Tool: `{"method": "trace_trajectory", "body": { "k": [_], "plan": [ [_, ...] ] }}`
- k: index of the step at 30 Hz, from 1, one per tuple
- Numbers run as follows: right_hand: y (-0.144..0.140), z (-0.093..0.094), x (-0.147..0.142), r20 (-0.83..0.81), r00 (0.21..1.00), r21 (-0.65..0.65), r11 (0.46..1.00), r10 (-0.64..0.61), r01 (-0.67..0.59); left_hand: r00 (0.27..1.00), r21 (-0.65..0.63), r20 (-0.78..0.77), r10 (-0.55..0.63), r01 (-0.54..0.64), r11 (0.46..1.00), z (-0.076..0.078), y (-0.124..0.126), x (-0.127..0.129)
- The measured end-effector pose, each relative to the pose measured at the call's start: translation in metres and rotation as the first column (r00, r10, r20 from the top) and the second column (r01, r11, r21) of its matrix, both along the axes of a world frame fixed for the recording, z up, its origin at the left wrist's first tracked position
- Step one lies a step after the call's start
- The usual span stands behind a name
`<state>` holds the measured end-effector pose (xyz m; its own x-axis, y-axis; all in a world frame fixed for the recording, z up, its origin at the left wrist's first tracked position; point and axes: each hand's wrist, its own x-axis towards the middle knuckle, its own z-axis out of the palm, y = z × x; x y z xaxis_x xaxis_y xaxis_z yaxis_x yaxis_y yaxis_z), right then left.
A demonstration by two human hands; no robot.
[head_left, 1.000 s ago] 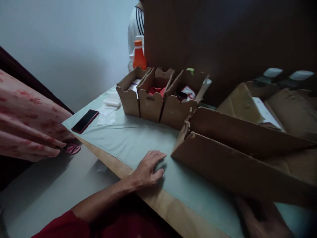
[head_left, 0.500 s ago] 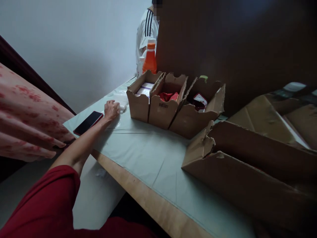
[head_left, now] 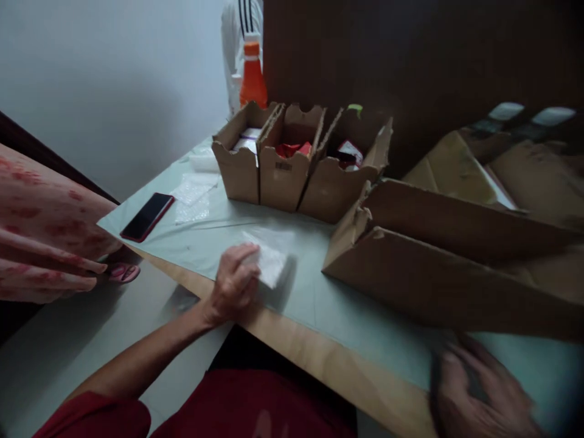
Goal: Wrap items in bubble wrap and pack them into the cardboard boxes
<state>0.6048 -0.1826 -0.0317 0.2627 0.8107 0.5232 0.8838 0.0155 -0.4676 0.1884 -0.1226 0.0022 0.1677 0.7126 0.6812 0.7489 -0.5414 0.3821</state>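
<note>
My left hand (head_left: 236,281) is closed on the near edge of a white translucent bubble-wrap pouch (head_left: 272,263), held over the table near its front edge. At the lower right, my right hand (head_left: 483,392) is blurred, its fingers bent around something dark that I cannot make out. More bubble-wrap pouches (head_left: 195,193) lie flat to the left of the cardboard boxes. In the nearest long cardboard box (head_left: 433,286), beyond my right hand, the contents are hidden by its wall.
Three cardboard bins stand side by side: one with white packs (head_left: 247,140), one with red packets (head_left: 293,149), one with a red-and-white packet (head_left: 350,153). A phone (head_left: 147,217) lies at the table's left corner. Behind are an orange bottle (head_left: 252,79) and a person in white (head_left: 232,52).
My left hand has come back from the pouches toward me and to the right, carrying one pouch. My right hand has entered at the lower right. The view has shifted.
</note>
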Motion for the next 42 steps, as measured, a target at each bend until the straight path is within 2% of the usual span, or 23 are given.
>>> {"method": "trace_trajectory", "body": {
  "k": [2,5,7,9,13,14,16,18,20,22,24,26,27,29,30,31,32,34,36,37,39,40,42],
  "plan": [
    [-0.012,0.01,-0.016,0.076,0.996,0.076,0.996,0.04,-0.046,0.977,-0.018,-0.085,-0.198,0.197,0.98,-0.013,-0.023,0.03],
    [-0.028,0.02,-0.029,0.121,0.987,0.115,0.986,0.11,-0.124,0.884,-0.104,-0.175,-0.434,0.422,0.901,-0.02,-0.039,0.05],
    [-0.035,0.023,-0.032,0.085,0.987,0.087,0.985,0.139,-0.146,0.835,-0.19,-0.186,-0.519,0.487,0.852,-0.018,-0.043,0.049],
    [-0.033,0.024,-0.038,0.049,0.976,-0.008,0.978,0.211,-0.21,0.808,-0.286,-0.175,-0.562,0.505,0.814,-0.011,-0.045,0.043],
    [-0.01,0.025,-0.072,0.151,0.922,-0.264,0.913,0.357,-0.311,0.81,-0.433,-0.046,-0.585,0.512,0.742,0.003,-0.052,0.033],
    [-0.003,0.024,-0.084,0.197,0.905,-0.306,0.901,0.376,-0.308,0.819,-0.445,-0.007,-0.573,0.511,0.735,0.006,-0.054,0.032],
    [0.008,0.024,-0.107,0.255,0.87,-0.34,0.881,0.422,-0.328,0.855,-0.434,0.054,-0.516,0.485,0.759,0.01,-0.057,0.031],
    [0.012,0.025,-0.124,0.235,0.849,-0.319,0.863,0.473,-0.393,0.898,-0.405,0.101,-0.428,0.429,0.807,0.013,-0.054,0.03],
    [0.011,0.03,-0.131,0.128,0.854,-0.233,0.852,0.504,-0.468,0.925,-0.4,0.144,-0.351,0.379,0.835,0.017,-0.046,0.029],
    [0.006,0.043,-0.132,-0.011,0.839,-0.087,0.836,0.543,-0.542,0.925,-0.444,0.189,-0.33,0.38,0.812,0.026,-0.032,0.028],
    [0.001,0.061,-0.128,-0.094,0.772,0.067,0.777,0.629,-0.625,0.889,-0.508,0.255,-0.38,0.458,0.73,0.037,-0.016,0.03],
    [-0.003,0.081,-0.123,-0.112,0.706,0.163,0.714,0.699,-0.681,0.806,-0.563,0.342,-0.483,0.587,0.581,0.048,-0.005,0.036],
    [-0.005,0.09,-0.12,-0.128,0.696,0.191,0.706,0.706,-0.682,0.755,-0.586,0.377,-0.537,0.643,0.493,0.052,-0.001,0.04],
    [-0.008,0.104,-0.114,-0.224,0.71,0.253,0.744,0.667,-0.619,0.67,-0.629,0.407,-0.621,0.699,0.341,0.053,-0.002,0.05],
    [-0.009,0.11,-0.111,-0.295,0.712,0.298,0.77,0.637,-0.565,0.648,-0.644,0.401,-0.648,0.702,0.304,0.05,-0.005,0.056],
    [-0.01,0.116,-0.109,-0.37,0.699,0.349,0.789,0.612,-0.505,0.643,-0.65,0.382,-0.663,0.698,0.302,0.047,-0.009,0.062],
    [-0.011,0.121,-0.106,-0.436,0.673,0.401,0.799,0.597,-0.448,0.654,-0.64,0.359,-0.666,0.692,0.334,0.043,-0.013,0.066],
    [-0.014,0.132,-0.101,-0.505,0.607,0.493,0.782,0.614,-0.381,0.684,-0.577,0.325,-0.653,0.69,0.436,0.037,-0.021,0.071],
    [-0.015,0.142,-0.091,-0.509,0.562,0.553,0.748,0.652,-0.368,0.733,-0.475,0.3,-0.611,0.67,0.571,0.038,-0.026,0.068],
    [-0.016,0.146,-0.085,-0.497,0.557,0.563,0.736,0.665,-0.376,0.776,-0.409,0.268,-0.571,0.629,0.661,0.04,-0.026,0.063],
    [-0.015,0.147,-0.069,-0.453,0.587,0.507,0.735,0.671,-0.45,0.891,-0.229,0.136,-0.433,0.454,0.861,0.045,-0.026,0.05],
    [-0.014,0.144,-0.059,-0.42,0.615,0.434,0.743,0.667,-0.509,0.937,-0.117,0.048,-0.346,0.349,0.93,0.046,-0.026,0.043],
    [-0.009,0.129,-0.041,-0.321,0.666,0.226,0.737,0.674,-0.637,0.967,0.047,-0.13,-0.221,0.228,0.972,0.042,-0.028,0.033]
  ]
}}
